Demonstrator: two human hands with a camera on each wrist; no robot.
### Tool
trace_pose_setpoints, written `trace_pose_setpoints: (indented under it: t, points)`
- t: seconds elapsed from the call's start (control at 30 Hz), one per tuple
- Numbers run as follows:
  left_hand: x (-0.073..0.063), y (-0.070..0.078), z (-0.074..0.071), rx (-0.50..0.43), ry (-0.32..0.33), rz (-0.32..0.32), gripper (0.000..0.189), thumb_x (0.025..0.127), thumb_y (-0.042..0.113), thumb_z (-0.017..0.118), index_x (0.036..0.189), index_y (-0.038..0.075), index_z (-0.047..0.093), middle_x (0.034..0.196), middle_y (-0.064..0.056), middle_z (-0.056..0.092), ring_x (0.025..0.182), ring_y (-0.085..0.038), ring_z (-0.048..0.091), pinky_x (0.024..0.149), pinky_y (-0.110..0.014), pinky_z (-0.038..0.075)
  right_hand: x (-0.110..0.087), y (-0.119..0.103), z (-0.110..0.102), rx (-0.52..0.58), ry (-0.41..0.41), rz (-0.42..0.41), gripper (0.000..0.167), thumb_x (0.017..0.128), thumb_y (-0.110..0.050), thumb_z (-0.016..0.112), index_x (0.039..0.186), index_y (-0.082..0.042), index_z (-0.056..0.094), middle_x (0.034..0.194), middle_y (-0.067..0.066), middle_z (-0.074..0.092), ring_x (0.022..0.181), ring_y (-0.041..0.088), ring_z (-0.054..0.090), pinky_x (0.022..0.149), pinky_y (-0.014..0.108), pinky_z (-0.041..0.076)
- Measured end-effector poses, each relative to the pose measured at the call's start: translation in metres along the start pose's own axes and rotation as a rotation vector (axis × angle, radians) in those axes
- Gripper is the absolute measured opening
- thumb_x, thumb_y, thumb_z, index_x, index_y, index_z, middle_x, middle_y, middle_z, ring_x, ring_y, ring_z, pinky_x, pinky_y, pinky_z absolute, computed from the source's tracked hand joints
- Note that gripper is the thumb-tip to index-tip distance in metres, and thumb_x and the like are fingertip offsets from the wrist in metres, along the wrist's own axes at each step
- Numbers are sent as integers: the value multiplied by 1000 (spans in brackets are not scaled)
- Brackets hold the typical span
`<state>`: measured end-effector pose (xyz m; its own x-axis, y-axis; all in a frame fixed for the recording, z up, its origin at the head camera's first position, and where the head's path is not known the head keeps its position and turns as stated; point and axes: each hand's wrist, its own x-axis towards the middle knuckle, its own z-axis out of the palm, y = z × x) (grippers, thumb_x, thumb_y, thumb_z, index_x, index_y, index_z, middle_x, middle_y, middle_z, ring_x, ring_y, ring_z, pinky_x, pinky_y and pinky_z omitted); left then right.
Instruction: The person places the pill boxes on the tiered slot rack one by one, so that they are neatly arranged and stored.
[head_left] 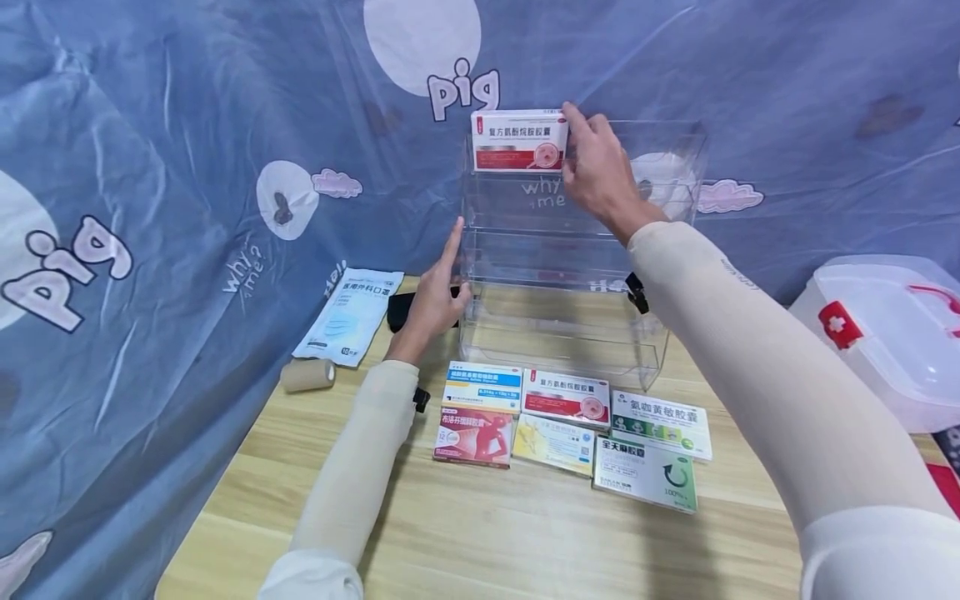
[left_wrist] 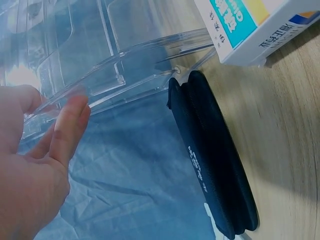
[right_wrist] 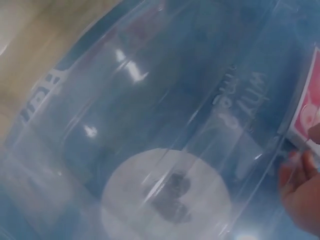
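Note:
A clear tiered rack (head_left: 555,242) stands against the patterned cloth. In its top tier, at the left end, is a white-and-red medicine box (head_left: 519,142). My right hand (head_left: 600,167) holds this box by its right end, fingers at the upper corner. The right wrist view catches only part of the box (right_wrist: 309,107) and the fingertips. My left hand (head_left: 435,296) touches the rack's left side, its index finger straight. In the left wrist view, straight fingers (left_wrist: 70,127) lie against the side panel's edge.
Several medicine boxes (head_left: 566,397) lie in two rows before the rack. Left of it are a black zip case (left_wrist: 212,155), a mask packet (head_left: 348,317) and a tan roll (head_left: 307,375). A white first-aid box (head_left: 885,325) stands at the right.

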<state>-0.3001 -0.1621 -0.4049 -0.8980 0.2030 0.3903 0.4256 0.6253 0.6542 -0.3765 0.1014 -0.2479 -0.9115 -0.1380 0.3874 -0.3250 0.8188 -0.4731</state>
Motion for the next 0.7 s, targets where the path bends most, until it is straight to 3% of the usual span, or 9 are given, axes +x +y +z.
trace_pose_setpoints:
  t: [0.17,0.3,0.5,0.7]
  points:
    - [0,0,-2,16,-2,5,106,100,-2,59,173,45,-2,180,-1,26,118,-33,71,87,-44,59,1,-8,-2,-82,-98,42,90,102,-11,52,176,-26,4,165,24,38,151,41,40,129,55,35]
    - [-1,0,-1,10,-11,0,106,100,-2,60,173,44,-2,180,-2,26,117,-32,70,87,-42,59,-5,-8,-3,-100,-140,43,100,99,-8,53,174,-27,-10,170,25,31,157,43,32,132,57,29]
    - [-2,0,1,5,-4,4,106,99,-3,59,173,45,-2,180,-3,27,121,-33,68,85,-43,58,-22,-9,-12,-39,-106,42,106,101,-9,57,171,-34,-18,178,17,18,166,35,19,135,54,25]
    - [0,2,0,10,17,2,107,99,-4,59,172,47,-1,177,-6,33,132,-34,66,87,-46,60,-56,2,-41,65,-75,76,104,104,-16,62,173,-33,-13,182,10,5,168,33,15,133,59,26]
